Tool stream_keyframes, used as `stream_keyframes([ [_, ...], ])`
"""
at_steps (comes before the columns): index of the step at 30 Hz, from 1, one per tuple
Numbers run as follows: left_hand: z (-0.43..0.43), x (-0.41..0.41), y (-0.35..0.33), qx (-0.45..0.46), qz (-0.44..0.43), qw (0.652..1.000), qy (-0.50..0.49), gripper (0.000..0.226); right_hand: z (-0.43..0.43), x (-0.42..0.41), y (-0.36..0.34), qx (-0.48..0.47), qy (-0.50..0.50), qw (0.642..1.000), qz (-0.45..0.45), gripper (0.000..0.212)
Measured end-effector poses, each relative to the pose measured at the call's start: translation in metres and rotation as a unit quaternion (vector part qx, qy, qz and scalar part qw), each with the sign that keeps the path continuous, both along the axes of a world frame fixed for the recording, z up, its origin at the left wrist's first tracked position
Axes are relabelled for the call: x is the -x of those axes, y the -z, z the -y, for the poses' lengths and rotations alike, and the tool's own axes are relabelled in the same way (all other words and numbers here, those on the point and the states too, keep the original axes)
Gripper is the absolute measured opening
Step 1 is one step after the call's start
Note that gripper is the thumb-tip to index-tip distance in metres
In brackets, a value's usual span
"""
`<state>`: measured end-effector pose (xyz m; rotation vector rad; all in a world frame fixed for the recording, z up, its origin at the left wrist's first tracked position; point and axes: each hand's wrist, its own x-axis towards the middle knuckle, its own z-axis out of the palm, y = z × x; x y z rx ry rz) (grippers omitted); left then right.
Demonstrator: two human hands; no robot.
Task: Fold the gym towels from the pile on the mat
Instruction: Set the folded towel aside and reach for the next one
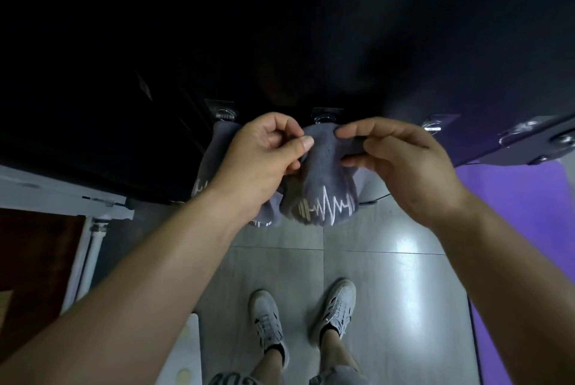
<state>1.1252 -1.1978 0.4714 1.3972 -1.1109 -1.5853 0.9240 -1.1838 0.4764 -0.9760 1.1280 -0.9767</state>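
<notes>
My left hand (258, 160) and right hand (401, 163) each have thumb and curled fingers clamped on the upper edge of the grey towel (323, 173), which hangs below them, just under a hook (325, 115) on the dark wall, above the tiled floor (373, 260), with the purple mat (510, 198) to the right.

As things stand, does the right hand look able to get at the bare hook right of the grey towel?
Probably not yet: the right hand pinches the top of the grey towel, as does the left hand. Nothing stands before the bare hook, though.
</notes>
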Motion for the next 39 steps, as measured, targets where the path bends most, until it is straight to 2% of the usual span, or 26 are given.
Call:
stream_keyframes([
  [5,-0.003,0.016,0.015,0.005,0.014,0.994,-0.107,0.017,-0.010,-0.016,0.005,0.048,0.038,0.990,-0.124,0.030],
  [10,-0.005,0.035,0.028,0.012,0.042,0.982,-0.183,0.020,-0.015,-0.024,0.022,0.096,0.049,0.975,-0.193,0.026],
  [17,-0.007,0.044,0.039,0.028,0.057,0.977,-0.202,0.016,-0.025,-0.034,0.033,0.118,0.061,0.930,-0.342,0.033],
  [20,-0.014,0.042,0.035,0.073,0.125,0.973,-0.182,0.010,-0.035,-0.032,0.043,0.139,0.074,0.891,-0.426,0.041],
  [22,-0.021,0.041,0.031,0.115,0.179,0.964,-0.161,0.017,-0.037,-0.031,0.046,0.162,0.079,0.874,-0.452,0.042],
  [25,-0.031,0.041,0.026,0.177,0.255,0.946,-0.095,0.035,-0.031,-0.027,0.045,0.196,0.075,0.872,-0.443,0.041],
  [29,-0.041,0.038,0.026,0.156,0.285,0.946,-0.002,0.050,-0.026,-0.019,0.045,0.218,0.030,0.890,-0.400,0.041],
  [33,-0.047,0.036,0.031,0.122,0.229,0.965,0.034,0.049,-0.032,-0.015,0.057,0.198,-0.017,0.912,-0.359,0.047],
  [39,-0.039,0.034,0.040,0.074,0.059,0.995,-0.020,0.043,-0.030,-0.016,0.059,0.119,0.001,0.969,-0.214,0.042],
])
